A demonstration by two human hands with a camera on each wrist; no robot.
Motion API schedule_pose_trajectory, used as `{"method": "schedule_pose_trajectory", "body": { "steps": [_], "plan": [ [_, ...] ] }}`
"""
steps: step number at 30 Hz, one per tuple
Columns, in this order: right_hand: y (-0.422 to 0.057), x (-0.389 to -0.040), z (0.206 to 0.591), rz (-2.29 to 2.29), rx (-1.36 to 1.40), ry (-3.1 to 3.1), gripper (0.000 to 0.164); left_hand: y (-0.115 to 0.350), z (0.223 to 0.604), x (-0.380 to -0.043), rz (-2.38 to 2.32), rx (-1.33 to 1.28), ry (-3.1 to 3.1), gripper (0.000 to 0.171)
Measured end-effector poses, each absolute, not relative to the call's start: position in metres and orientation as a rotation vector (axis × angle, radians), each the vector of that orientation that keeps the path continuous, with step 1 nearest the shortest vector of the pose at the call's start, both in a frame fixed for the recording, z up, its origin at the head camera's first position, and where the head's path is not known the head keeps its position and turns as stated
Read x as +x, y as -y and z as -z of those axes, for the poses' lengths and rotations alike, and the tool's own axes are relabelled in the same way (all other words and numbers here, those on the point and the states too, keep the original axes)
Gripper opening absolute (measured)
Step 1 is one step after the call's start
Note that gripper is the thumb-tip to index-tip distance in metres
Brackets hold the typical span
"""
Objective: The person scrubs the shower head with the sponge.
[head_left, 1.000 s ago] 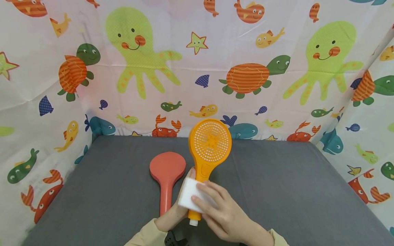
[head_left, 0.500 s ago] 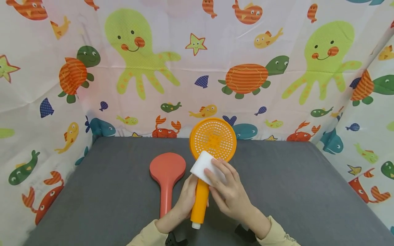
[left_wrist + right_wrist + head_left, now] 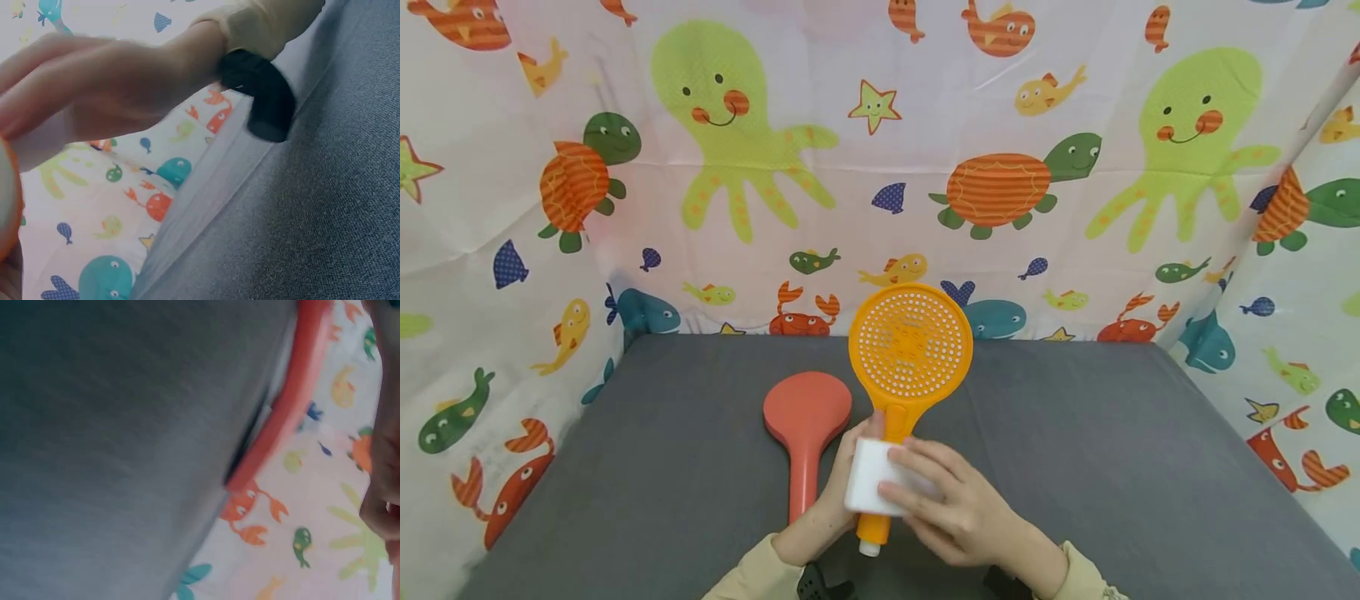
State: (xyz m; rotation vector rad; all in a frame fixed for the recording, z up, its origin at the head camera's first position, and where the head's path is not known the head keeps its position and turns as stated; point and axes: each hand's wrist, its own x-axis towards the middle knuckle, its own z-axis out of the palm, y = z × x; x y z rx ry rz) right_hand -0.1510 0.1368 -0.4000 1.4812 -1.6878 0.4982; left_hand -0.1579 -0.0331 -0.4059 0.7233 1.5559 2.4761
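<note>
A yellow handheld shower head [image 3: 912, 342] stands tilted up, its round holed face toward me in the head view. My left hand [image 3: 838, 483] grips its handle from the left, largely behind it. My right hand [image 3: 958, 504] pinches a white sponge [image 3: 874, 477] over the front of the handle, hiding the handle's middle. Below the sponge, the handle's end shows a short white connector [image 3: 870, 548]. In the left wrist view, the right hand [image 3: 119, 81] is blurred. Left of both hands, a coral-red shower head [image 3: 807, 408] lies on the table.
A grey cloth covers the table [image 3: 1112, 467]. Sheets printed with sea animals form a back wall [image 3: 850, 167] and side walls. A black wrist camera [image 3: 259, 94] is strapped at the right wrist.
The right hand moved the sponge up to the lower edge of the yellow shower head's face, then back down over the handle. The left hand kept its grip; the coral-red shower head stayed put.
</note>
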Motion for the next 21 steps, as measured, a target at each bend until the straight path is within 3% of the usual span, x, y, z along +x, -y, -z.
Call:
{"method": "schedule_pose_trajectory", "body": {
  "steps": [5,12,14,17,21],
  "plan": [
    [-0.13,-0.156,0.395,-0.56,1.213,1.752,0.03,0.033,0.411,-0.16,-2.46,0.674,-1.623,0.025],
    [-0.133,-0.129,0.407,-0.651,1.636,1.796,0.03,0.033,0.385,-0.152,-2.504,0.709,-1.526,0.046],
    [-0.136,-0.126,0.41,-0.643,1.724,1.783,0.032,0.033,0.386,-0.154,-2.495,0.728,-1.561,0.045],
    [-0.136,-0.131,0.41,-0.623,1.712,1.725,0.03,0.034,0.391,-0.155,-2.485,0.742,-1.499,0.045],
    [-0.137,-0.15,0.401,-0.601,1.482,1.678,0.028,0.034,0.402,-0.157,-2.462,0.714,-1.47,0.039]
  ]
}}
